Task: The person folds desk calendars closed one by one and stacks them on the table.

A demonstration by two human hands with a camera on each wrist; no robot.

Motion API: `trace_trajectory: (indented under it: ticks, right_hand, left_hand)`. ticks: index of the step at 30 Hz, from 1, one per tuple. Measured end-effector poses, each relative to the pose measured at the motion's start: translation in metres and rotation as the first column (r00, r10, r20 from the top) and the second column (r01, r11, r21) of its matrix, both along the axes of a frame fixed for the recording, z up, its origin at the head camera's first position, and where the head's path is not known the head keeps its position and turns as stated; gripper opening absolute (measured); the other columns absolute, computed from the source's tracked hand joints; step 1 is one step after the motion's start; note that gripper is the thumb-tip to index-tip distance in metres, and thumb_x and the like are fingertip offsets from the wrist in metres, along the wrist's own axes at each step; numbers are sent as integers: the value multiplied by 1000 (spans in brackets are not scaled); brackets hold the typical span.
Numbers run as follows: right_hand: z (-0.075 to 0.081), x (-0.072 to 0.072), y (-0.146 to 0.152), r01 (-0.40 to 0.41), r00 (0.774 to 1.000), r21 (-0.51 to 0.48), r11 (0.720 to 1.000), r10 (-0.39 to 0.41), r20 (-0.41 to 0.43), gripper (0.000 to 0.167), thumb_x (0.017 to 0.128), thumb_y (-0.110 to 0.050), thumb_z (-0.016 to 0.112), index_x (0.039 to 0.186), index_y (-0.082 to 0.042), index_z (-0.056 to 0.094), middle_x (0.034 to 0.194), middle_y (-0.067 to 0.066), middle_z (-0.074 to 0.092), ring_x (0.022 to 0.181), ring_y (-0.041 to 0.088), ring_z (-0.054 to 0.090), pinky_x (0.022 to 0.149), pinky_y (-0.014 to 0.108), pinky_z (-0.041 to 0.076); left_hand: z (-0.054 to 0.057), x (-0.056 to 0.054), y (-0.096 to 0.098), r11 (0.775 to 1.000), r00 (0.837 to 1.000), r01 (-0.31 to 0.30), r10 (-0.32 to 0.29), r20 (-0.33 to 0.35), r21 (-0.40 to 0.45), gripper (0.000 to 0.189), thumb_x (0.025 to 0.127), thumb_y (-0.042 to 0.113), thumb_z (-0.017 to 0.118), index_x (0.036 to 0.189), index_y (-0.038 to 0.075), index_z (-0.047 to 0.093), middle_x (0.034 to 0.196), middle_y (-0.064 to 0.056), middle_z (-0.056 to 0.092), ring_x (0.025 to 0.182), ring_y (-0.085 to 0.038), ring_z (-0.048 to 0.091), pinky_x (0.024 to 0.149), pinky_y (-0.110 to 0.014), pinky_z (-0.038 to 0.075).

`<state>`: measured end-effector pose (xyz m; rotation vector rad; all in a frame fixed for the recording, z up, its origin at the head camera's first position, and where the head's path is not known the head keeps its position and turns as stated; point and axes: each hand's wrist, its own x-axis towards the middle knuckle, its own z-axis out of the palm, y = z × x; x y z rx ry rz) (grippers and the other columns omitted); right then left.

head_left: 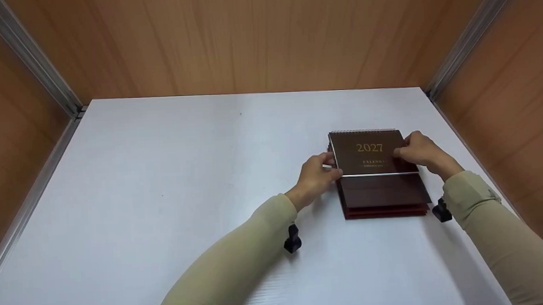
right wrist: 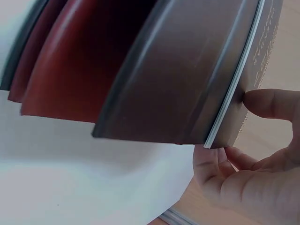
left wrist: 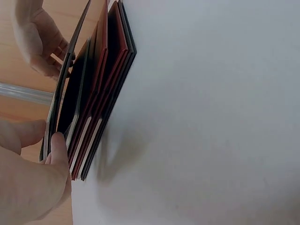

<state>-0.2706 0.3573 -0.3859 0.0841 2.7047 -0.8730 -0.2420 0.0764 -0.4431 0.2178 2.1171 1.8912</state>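
Note:
A dark brown desk calendar (head_left: 369,156) with gold "2027" lettering and a spiral binding along its far edge lies on top of a stack. My left hand (head_left: 313,177) pinches its left edge between thumb and fingers. At the opposite edge, my right hand (head_left: 422,151) grips it, the thumb on the cover and the fingers curled underneath, as the right wrist view shows. A pale strip (right wrist: 234,84) crosses the calendar, with a plain dark brown panel (head_left: 385,190) on the near side. Below are several red and dark folded boards (left wrist: 101,89), with gaps between the upper layers.
The stack stands on a white table (head_left: 185,199), towards its right side. Wood-grain panels (head_left: 247,37) rise at the back and both sides, with metal rails (head_left: 474,25) at the corners. A small black device (head_left: 292,239) hangs at the left wrist.

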Motion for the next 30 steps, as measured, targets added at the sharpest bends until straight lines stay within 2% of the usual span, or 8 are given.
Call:
trace_trajectory:
  ticks: [9,15,17,26,30]
  right_hand:
    - [-8,2,4,-5,1000,33,999,5,-14,55,101,-17,57,130,27,41,123,36,52,108,41,55,94,52,49]
    - [-9,1,4,-14,999,59,998,16,-40,45,97,-15,59,118,24,55,110,28,62,94,31,60,81,40,51]
    - [-9,1,4,-17,999,68,998,20,-43,44,96,-14,60,117,25,57,107,27,64,92,30,60,80,39,51]
    - [-5,5,3,-30,1000,77,997,30,-7,56,96,-11,54,129,31,40,121,41,51,103,40,54,92,52,48]
    - [-6,5,1,-27,999,106,994,29,-20,53,96,-10,57,126,32,44,118,42,55,102,41,57,92,53,50]
  left_hand:
    - [-4,3,4,999,1000,27,-27,-10,-35,54,97,-5,70,149,-5,56,124,-10,66,115,-23,73,91,-26,61]
    - [-5,3,5,998,999,27,-29,-25,-61,52,96,-6,70,147,-5,57,121,-9,66,113,-22,73,91,-25,60]
    - [-5,4,6,997,999,26,-29,-31,-69,53,96,-6,70,147,-6,57,122,-10,66,112,-22,73,90,-25,60]
    - [-5,7,8,992,999,22,-26,-27,-126,63,96,-6,71,155,-6,48,127,-10,60,106,-13,64,91,-21,57]
    - [-6,7,11,987,998,0,-9,-60,-161,63,95,-7,72,154,-6,49,124,-10,61,97,-9,61,88,-20,57]
